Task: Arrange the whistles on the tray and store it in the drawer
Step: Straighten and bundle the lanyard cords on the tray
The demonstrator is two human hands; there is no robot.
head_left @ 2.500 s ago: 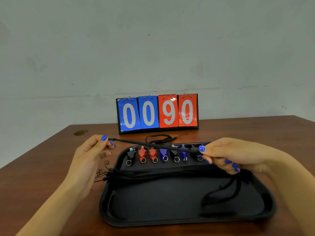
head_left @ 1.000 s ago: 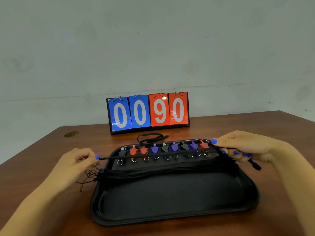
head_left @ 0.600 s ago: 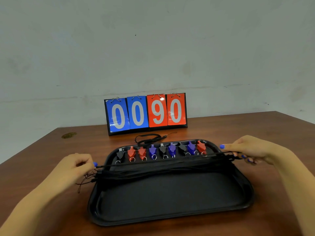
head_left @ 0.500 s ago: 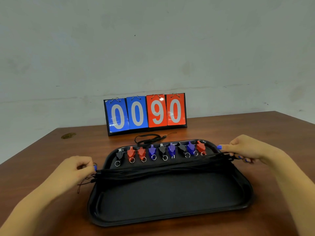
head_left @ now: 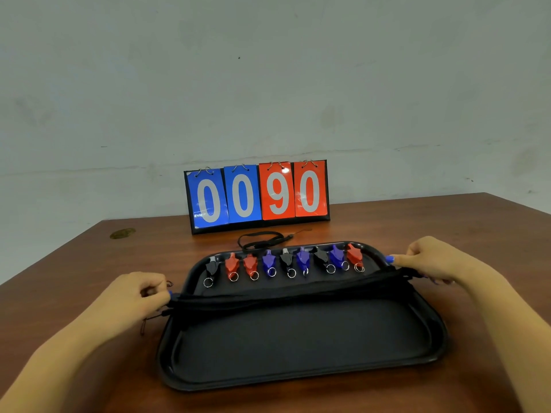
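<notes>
Holding: both hands grip the ends of a bundle of black lanyards point(head_left: 286, 295) stretched straight across the tray.
Left hand point(head_left: 135, 296): fingers curled into a loose fist at the tray's left rim, pinching the lanyard ends; a few thin cord tails point(head_left: 149, 321) trail out onto the bench beneath it.
Right hand point(head_left: 429, 257): fingers curled round the other end of the bundle just past the tray's right far corner, thumb laid forward along it.
Tray point(head_left: 298, 374): black, shallow, rounded corners, lying flat on the bench in front of the person; its near half is bare.
Whistles point(head_left: 286, 260): nine in one row along the tray's far edge, mouthpieces pointing away, metal rings toward the person; from left they read black, red, red, purple, black, purple, black, purple, red.
Lanyard bundle, position: just nearer than the row of whistles, crossing the tray from rim to rim; whether it touches the tray floor cannot be told.
Loose lanyard point(head_left: 262, 239): coiled on the bench just beyond the tray.
Scoreboard point(head_left: 258, 195): upright flip cards behind the tray, blue 0 0, red 9 0.
Bench point(head_left: 417, 222): brown wood, with a small pale stain near its far left corner.
</notes>
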